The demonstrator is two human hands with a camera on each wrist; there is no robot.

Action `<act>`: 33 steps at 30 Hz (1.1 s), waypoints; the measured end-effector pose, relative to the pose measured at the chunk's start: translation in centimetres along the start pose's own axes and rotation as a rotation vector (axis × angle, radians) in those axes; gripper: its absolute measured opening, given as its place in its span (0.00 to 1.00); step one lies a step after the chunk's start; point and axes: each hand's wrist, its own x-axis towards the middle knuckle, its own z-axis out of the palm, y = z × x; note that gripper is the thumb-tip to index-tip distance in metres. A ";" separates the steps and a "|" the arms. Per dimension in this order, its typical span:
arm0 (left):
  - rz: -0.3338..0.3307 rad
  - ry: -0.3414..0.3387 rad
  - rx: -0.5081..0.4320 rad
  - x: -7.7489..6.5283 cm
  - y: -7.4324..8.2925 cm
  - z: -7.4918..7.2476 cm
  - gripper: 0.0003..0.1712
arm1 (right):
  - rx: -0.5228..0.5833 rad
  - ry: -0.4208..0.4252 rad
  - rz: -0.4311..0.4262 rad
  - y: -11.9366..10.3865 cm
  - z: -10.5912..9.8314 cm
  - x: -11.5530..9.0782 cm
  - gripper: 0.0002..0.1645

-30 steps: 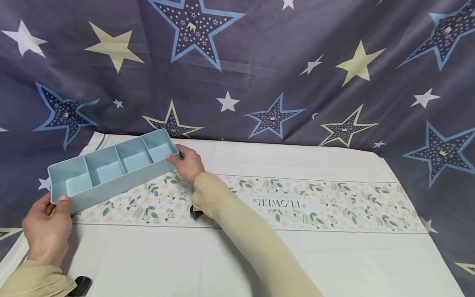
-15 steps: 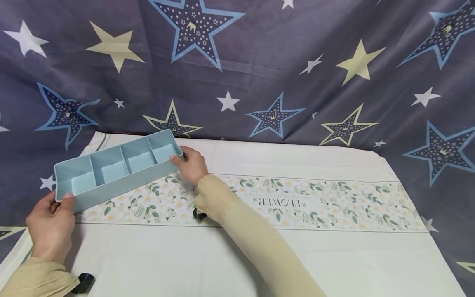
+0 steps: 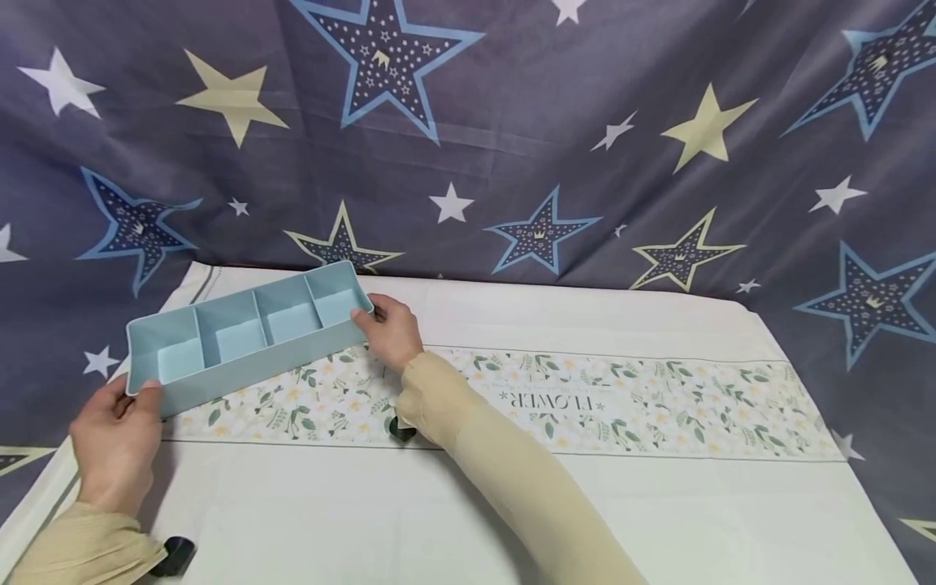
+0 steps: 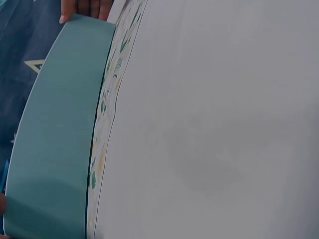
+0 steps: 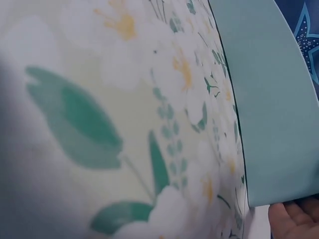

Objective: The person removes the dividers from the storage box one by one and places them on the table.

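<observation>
A light blue organizer box (image 3: 256,363) with several compartments in a row sits at the left of the table, slanting up toward the right, and nothing shows inside it. My left hand (image 3: 120,439) grips its near left corner, thumb over the front wall. At the other end my right hand (image 3: 392,331) holds the right end, thumb on the rim and fingers behind the end wall. The left wrist view shows the box's long side (image 4: 60,124) with right-hand fingers at the far end. In the right wrist view, fingers (image 5: 294,219) lie under the box's end.
A white cloth (image 3: 468,512) with a floral band (image 3: 658,406) reading FLOWER covers the table. Behind it hangs a dark curtain (image 3: 512,106) printed with stars. Dark straps (image 3: 174,557) show at the wrists.
Both hands have shifted the box a little to the right across the table. Their grip on it looks the same.
</observation>
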 end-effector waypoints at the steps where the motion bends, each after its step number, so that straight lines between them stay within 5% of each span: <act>1: 0.001 -0.004 0.006 -0.1 0.1 0.1 0.26 | 0.000 0.004 0.002 0.0 -0.1 -0.1 0.24; 33: 0.062 -0.076 0.062 -0.3 -0.2 3.2 0.29 | -0.105 0.019 0.060 0.5 -4.4 -1.7 0.21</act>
